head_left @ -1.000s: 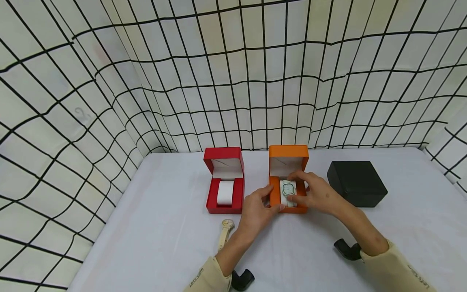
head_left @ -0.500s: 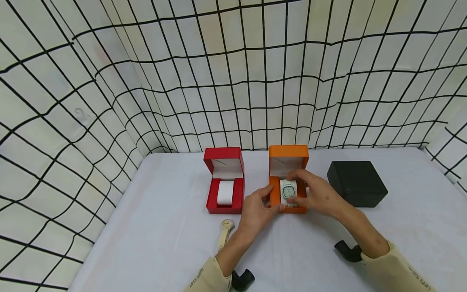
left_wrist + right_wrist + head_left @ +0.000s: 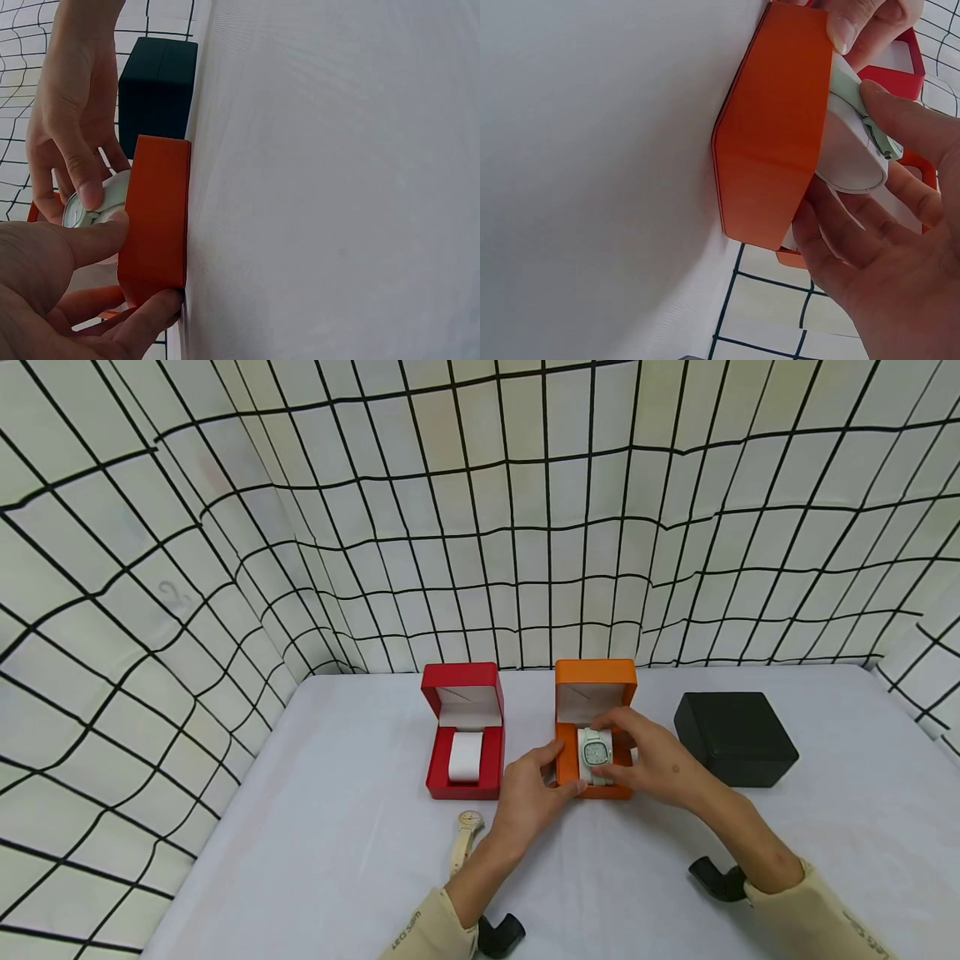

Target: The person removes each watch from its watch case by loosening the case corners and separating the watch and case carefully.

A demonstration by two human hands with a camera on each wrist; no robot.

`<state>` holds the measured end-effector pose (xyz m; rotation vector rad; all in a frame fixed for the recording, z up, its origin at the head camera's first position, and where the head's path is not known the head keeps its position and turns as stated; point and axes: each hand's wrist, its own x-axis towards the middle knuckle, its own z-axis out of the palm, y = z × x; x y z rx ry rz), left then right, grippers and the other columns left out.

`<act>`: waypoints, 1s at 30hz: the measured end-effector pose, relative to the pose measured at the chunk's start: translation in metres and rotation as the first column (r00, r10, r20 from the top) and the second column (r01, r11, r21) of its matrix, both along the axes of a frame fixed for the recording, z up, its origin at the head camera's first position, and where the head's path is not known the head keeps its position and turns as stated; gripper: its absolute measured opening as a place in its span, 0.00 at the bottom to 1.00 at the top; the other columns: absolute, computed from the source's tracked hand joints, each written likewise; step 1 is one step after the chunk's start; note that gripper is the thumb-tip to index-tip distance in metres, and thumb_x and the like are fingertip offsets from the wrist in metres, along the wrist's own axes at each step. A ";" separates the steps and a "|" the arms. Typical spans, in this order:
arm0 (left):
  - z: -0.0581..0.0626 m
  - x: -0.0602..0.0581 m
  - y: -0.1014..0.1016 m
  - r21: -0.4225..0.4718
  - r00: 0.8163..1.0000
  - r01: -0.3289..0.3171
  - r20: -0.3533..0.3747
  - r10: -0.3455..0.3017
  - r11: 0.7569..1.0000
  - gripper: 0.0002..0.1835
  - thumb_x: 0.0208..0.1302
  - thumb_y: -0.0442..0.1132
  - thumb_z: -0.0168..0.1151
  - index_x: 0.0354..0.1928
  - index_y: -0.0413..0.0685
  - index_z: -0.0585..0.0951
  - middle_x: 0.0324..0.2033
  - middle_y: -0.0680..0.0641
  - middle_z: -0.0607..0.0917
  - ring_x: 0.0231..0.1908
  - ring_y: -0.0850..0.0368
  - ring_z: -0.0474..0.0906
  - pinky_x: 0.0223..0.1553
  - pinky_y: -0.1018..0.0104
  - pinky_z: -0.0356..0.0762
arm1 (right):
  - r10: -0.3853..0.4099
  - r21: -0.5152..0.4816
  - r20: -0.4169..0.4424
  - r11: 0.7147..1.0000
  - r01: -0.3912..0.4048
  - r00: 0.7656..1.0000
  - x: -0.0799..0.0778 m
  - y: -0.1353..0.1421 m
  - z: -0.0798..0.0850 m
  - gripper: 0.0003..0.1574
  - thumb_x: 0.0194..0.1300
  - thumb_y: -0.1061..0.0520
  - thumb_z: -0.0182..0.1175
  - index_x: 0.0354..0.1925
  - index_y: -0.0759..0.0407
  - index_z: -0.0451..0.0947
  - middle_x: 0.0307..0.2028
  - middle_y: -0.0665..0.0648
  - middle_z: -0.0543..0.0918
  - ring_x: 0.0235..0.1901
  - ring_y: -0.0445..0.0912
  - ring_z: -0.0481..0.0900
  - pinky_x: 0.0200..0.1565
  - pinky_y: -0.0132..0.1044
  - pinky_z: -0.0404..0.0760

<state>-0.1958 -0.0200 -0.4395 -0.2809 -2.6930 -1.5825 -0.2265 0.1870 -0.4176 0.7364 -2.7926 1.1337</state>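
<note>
An open orange watch box point(image 3: 566, 764) stands upright on the white cloth, its lid tilted back. Inside it, a pale green wristwatch point(image 3: 596, 753) is wrapped round a white cushion point(image 3: 851, 157). My left hand point(image 3: 528, 797) grips the box at its front left corner, thumb over the rim and fingers along the side in the left wrist view. With my right hand point(image 3: 660, 764) I hold the watch: the right wrist view has the thumb on its strap point(image 3: 881, 142) and the other fingers beyond the cushion, partly hidden by the box wall.
To the left stands an open red watch box point(image 3: 490, 768) with a white cushion. A closed black box point(image 3: 735, 739) sits at the right. A cream wristwatch point(image 3: 467, 835) lies by my left forearm. Black grid-patterned fabric point(image 3: 480, 560) rises behind the table.
The watch face has shifted slightly toward the front of the orange box under my right fingers. My left hand keeps its hold on the box corner.
</note>
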 end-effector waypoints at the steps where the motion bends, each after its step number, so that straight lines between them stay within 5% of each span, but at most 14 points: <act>1: 0.000 0.000 0.000 0.001 1.000 0.000 0.001 0.000 1.000 0.37 0.59 0.35 0.78 0.70 0.36 0.76 0.63 0.37 0.84 0.60 0.46 0.85 0.54 0.61 0.86 | 0.003 -0.007 -0.001 1.000 -0.003 1.000 0.000 0.000 0.000 0.36 0.56 0.58 0.79 0.59 0.56 0.74 0.54 0.57 0.84 0.46 0.48 0.83 0.53 0.48 0.88; 30: -0.002 0.001 0.001 -0.063 0.999 -0.015 -0.039 0.012 0.998 0.35 0.59 0.37 0.78 0.68 0.37 0.78 0.62 0.38 0.84 0.61 0.46 0.84 0.56 0.60 0.86 | -0.025 -0.103 0.044 0.994 0.030 0.999 0.004 0.004 0.005 0.33 0.63 0.56 0.75 0.62 0.53 0.72 0.54 0.58 0.83 0.44 0.48 0.86 0.50 0.50 0.88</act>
